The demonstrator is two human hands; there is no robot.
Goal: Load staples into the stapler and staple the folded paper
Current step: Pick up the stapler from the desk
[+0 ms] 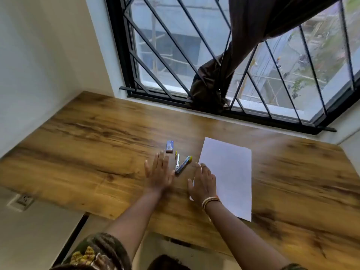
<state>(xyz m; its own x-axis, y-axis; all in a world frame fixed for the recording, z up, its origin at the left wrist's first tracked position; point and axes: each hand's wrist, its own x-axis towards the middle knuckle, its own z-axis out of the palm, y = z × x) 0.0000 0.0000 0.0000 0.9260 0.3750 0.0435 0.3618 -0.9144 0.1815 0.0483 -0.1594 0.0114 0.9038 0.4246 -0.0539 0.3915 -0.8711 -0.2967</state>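
I see the stapler (181,164) lying swung open in a V on the wooden table (97,137), its white half and its grey half meeting at the end nearest me. I take it as my landmark. Just beyond it, toward the window (194,45), lies a small blue staple box (169,146), close to it but apart. To the right of the stapler lies a white sheet of paper (229,176), flat and unfolded as far as I can tell.

My left hand (158,173) rests just left of the stapler, palm down, fingers spread flat and holding nothing. My right hand (203,184) sits just right of the stapler, also flat and spread, lying over the paper's left edge and gripping nothing. Bangles (210,201) circle that wrist. A dark curtain (233,61) hangs bunched against the window bars, well beyond the stapler.
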